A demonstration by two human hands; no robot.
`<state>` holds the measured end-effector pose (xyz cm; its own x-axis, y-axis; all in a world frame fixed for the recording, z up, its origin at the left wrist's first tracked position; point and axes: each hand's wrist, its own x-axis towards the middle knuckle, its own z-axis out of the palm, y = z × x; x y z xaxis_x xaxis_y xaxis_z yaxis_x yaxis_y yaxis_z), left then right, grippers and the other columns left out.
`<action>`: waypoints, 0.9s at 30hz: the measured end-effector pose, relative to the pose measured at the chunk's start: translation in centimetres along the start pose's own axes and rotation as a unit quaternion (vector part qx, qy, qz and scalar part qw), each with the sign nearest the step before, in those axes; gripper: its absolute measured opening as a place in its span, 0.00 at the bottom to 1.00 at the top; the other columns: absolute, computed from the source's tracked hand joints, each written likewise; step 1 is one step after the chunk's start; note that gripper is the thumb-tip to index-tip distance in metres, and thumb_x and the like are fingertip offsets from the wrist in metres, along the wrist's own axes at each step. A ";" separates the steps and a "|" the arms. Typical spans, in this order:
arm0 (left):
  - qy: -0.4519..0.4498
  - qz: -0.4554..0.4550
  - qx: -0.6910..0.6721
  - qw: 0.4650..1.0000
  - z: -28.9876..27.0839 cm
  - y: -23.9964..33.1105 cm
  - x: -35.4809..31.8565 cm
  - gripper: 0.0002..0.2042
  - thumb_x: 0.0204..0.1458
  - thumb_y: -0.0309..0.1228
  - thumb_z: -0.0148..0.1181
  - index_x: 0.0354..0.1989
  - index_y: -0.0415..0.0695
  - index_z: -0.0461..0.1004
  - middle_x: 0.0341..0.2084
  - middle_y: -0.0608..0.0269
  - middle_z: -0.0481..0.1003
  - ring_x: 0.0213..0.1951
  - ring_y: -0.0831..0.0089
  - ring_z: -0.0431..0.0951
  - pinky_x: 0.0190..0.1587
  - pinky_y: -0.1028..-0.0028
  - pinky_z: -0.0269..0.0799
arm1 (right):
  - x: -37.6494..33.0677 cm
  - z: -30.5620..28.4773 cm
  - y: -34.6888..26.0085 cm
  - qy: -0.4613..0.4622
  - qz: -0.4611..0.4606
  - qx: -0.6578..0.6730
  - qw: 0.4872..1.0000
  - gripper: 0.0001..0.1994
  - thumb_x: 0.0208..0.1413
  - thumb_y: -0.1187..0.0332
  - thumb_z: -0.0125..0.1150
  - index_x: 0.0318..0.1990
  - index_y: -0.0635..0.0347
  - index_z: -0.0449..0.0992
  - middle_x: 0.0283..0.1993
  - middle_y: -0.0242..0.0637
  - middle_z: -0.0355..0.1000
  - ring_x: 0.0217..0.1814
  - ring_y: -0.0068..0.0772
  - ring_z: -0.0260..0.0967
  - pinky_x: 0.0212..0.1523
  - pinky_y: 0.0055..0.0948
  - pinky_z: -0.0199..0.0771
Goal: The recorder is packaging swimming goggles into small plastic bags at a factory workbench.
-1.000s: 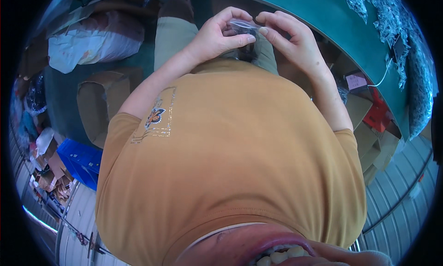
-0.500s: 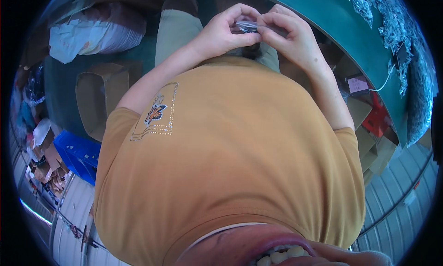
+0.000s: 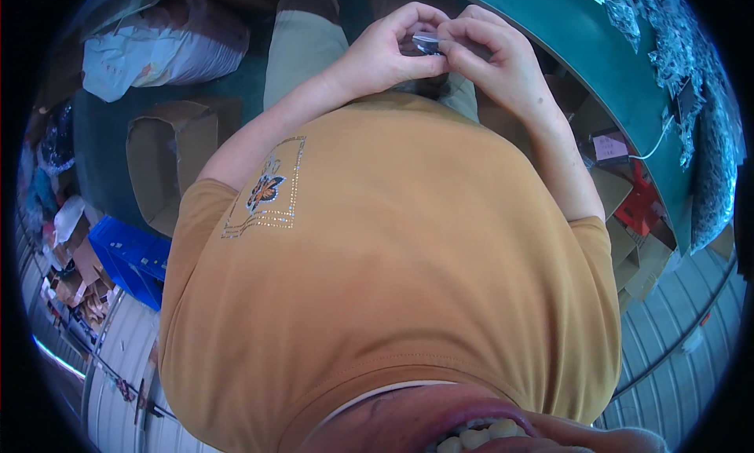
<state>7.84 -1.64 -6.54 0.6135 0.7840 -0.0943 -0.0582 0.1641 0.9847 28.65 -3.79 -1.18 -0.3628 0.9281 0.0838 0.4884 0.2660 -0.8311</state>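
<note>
A small clear plastic bag point(image 3: 426, 43), with something dark in or under it, is held between my two hands above my lap. My left hand point(image 3: 395, 51) curls round the bag, thumb and fingers closed on its left side. On the other side, my right hand point(image 3: 493, 56) pinches the bag's right edge between thumb and fingertips. Most of the bag is hidden by my fingers, and its contents are too small to make out.
A green table point(image 3: 565, 29) curves along the right, carrying a heap of clear plastic packaging point(image 3: 683, 68). Beneath its edge are cardboard boxes and a red object point(image 3: 638, 206). At left are a white plastic sack point(image 3: 165, 56), an open cardboard box point(image 3: 174, 162) and a blue crate point(image 3: 129, 257).
The bag has tilted and shifted slightly right, and less of it shows between my fingers. Both hands keep nearly the same place and grip.
</note>
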 end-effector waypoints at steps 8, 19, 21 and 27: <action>-0.003 0.007 -0.008 1.000 0.2 -0.2 0.0 0.26 0.50 0.29 0.73 0.57 0.42 0.70 0.47 0.64 0.77 0.50 0.76 0.77 0.56 0.72 0.73 | 0.1 -0.3 -0.1 -0.014 0.006 0.026 1.000 0.09 0.54 0.68 0.65 0.41 0.59 0.81 0.34 0.32 0.69 0.37 0.28 0.70 0.38 0.27 0.72; -0.014 0.023 -0.019 0.999 0.7 -0.1 0.1 0.28 0.49 0.27 0.73 0.59 0.40 0.68 0.50 0.61 0.76 0.53 0.74 0.76 0.57 0.73 0.73 | 0.7 -0.3 -0.8 -0.014 -0.046 -0.016 0.999 0.08 0.54 0.68 0.65 0.39 0.60 0.82 0.33 0.36 0.72 0.37 0.38 0.73 0.38 0.33 0.73; -0.015 0.022 -0.017 0.999 0.8 0.1 0.1 0.28 0.49 0.26 0.73 0.59 0.40 0.68 0.50 0.62 0.76 0.53 0.74 0.76 0.57 0.73 0.73 | 0.9 -0.4 -0.8 -0.013 -0.058 -0.030 0.998 0.07 0.54 0.68 0.64 0.38 0.60 0.81 0.32 0.36 0.72 0.37 0.38 0.73 0.37 0.33 0.73; -0.016 0.023 0.008 1.000 0.7 0.0 0.2 0.29 0.49 0.26 0.73 0.59 0.41 0.68 0.49 0.62 0.76 0.52 0.74 0.76 0.55 0.72 0.75 | 1.3 -0.7 -1.0 -0.024 -0.092 -0.068 0.993 0.06 0.52 0.68 0.64 0.33 0.59 0.79 0.31 0.35 0.73 0.36 0.39 0.73 0.35 0.35 0.71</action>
<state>8.58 -1.89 -6.43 0.6358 0.7706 -0.0444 -0.0739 0.1180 0.9903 28.19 -2.64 0.13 -0.4913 0.8481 0.1984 0.5123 0.4657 -0.7216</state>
